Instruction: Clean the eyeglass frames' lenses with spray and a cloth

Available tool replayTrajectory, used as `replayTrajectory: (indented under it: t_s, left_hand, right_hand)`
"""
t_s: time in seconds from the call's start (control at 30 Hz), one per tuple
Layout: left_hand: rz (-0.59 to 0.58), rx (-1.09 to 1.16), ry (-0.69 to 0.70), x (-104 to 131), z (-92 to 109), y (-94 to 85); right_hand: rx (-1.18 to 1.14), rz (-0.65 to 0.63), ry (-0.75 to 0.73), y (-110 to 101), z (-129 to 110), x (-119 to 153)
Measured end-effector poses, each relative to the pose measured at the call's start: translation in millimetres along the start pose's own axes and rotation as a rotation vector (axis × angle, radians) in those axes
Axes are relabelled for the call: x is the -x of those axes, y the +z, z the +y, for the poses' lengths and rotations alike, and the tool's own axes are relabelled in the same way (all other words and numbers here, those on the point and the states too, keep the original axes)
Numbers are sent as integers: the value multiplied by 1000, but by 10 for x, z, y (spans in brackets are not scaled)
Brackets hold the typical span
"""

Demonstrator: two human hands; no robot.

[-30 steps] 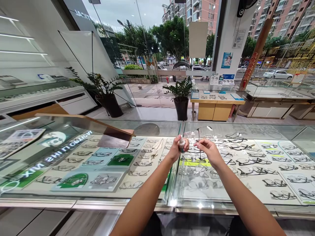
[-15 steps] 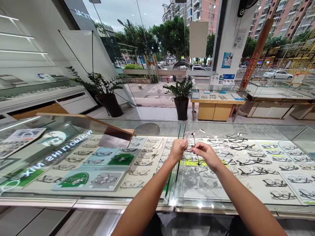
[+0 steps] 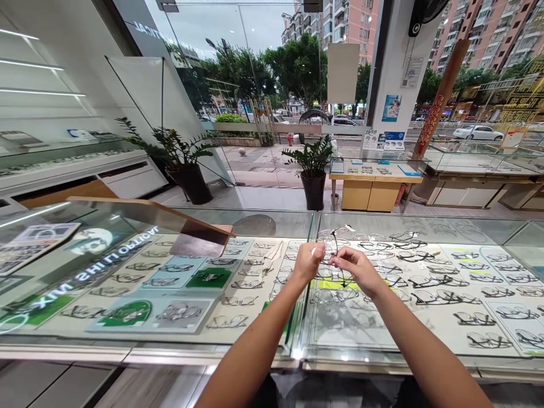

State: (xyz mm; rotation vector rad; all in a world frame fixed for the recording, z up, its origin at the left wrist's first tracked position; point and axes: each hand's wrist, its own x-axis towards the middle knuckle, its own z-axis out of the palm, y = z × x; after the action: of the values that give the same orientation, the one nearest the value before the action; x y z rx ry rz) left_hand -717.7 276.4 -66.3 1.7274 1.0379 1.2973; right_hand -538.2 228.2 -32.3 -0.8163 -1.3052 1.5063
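My right hand (image 3: 352, 266) pinches a pair of eyeglasses (image 3: 335, 239) between thumb and fingertips. The glasses are thin and dark, held on edge above the glass counter. Close beside them on the left, my left hand (image 3: 308, 262) is closed in a fist. A small pale bit shows at the top of that fist; what it is I cannot make out. Whether the left fingers touch the glasses is unclear. Under both hands, rows of eyeglasses (image 3: 442, 296) lie in the glass display counter (image 3: 272, 354).
On the left part of the counter rests a brown-edged mirror-like panel (image 3: 199, 241). A pale cloth strip (image 3: 272, 258) lies among the left rows. Beyond stand a potted plant (image 3: 313, 190), another potted plant (image 3: 191, 184) and a wooden display table (image 3: 374, 192) before the glass front.
The view has tilted up very slightly. Both hands and the eyeglasses stay almost in place; the left fist has turned a little, and its pale bit shows more.
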Motion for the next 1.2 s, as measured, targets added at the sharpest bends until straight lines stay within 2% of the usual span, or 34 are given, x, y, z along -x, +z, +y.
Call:
replayTrajectory:
  t_s: [0.17,0.3,0.6,0.73,0.83,1.03,1.2]
  left_hand:
    - [-106,-74,23,6,44,24]
    - [-247,-161,60,17,71,67]
    - [-239,-183,72,53,101,90]
    - [-94,-75,84,41,46,104]
    - [42,-41,54,-33,-32,2]
    - [352,-95,-19,-217,-173,-452]
    - [586,-283,-185,-325,-293,-797]
  right_hand:
    - [-91,139,-33,-61,13,-60]
    - [-162,155,-25,-71,-8,-73]
    - [-182,145,-12,-57,-22,-60]
    - [-182,133,-44,-67,-25,-58]
    - [-182,152,-50,-96,-25,-74]
    - [-165,159,-51,-149,5,-103]
    - [-181,156,-39,-167,13,-117]
